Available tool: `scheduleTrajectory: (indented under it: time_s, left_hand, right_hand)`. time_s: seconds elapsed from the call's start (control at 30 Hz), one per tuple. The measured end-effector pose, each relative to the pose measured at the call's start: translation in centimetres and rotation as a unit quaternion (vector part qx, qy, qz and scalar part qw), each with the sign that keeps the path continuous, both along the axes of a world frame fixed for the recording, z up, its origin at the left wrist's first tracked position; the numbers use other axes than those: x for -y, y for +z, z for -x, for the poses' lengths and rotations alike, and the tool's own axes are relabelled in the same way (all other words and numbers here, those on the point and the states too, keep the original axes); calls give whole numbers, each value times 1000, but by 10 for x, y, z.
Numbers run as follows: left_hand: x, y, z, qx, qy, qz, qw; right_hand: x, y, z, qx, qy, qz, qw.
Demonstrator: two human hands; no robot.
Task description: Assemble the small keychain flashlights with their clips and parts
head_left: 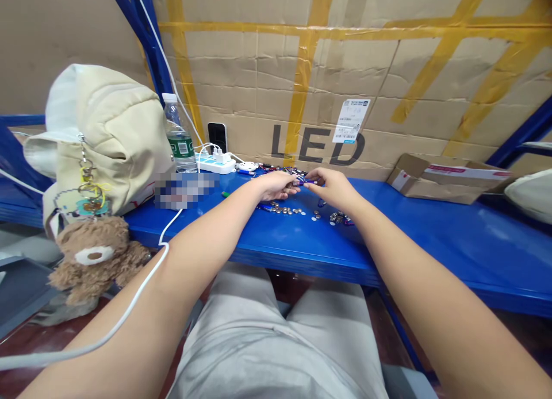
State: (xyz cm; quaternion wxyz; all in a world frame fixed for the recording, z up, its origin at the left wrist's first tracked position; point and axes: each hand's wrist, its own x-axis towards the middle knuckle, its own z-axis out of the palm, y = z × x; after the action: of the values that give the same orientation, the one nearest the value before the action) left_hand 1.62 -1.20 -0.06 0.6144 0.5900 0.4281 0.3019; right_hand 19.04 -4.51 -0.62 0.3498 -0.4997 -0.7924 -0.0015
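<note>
Two hands meet over the blue shelf in the head view. The left hand and the right hand both pinch one small purple stick-shaped item, each hand at one end of it; the item is held a little above the shelf surface, between the two hands. What the item is exactly, I cannot tell, it is too small.

One loose group of small round silver pieces lies on the shelf just under the hands; they are too many and too small for a sure count. One heap of small metal and purple parts lies just beside the right wrist.

One cream bag stands at the left on the shelf, with one brown plush bear hanging from it. One clear water bottle stands upright beside the bag; how much is in it I cannot tell. One white power strip lies near the bottle, with plugs in it. One white cable crosses the left forearm. One flat open cardboard box lies at the right, its content hidden. One large carton marked LED stands behind all
</note>
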Motion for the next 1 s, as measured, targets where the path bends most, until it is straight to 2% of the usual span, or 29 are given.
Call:
scheduleTrajectory:
  time_s: [0.13, 0.23, 0.47, 0.7, 0.83, 1.0]
  left_hand:
    - [-2, 2, 7, -18, -37, -1, 999]
    - [-1, 3, 11, -18, -38, -17, 999]
    - [3, 5, 8, 11, 32, -155, 987]
    - [-3, 0, 2, 124, -25, -266, 956]
    - [1, 2, 0, 152, -19, -298, 942]
    - [3, 4, 1, 152, 7, -295, 943]
  right_hand:
    - [0, 0, -3, 85, 12, 30, 996]
    - [-1, 1, -4, 106, 15, 32, 994]
    - [-3, -2, -6, 39, 20, 46, 998]
    - [-2, -4, -1, -68, 63, 90, 992]
    - [3, -1, 4, -97, 79, 83, 989]
    - [1, -2, 5, -118, 98, 85, 984]
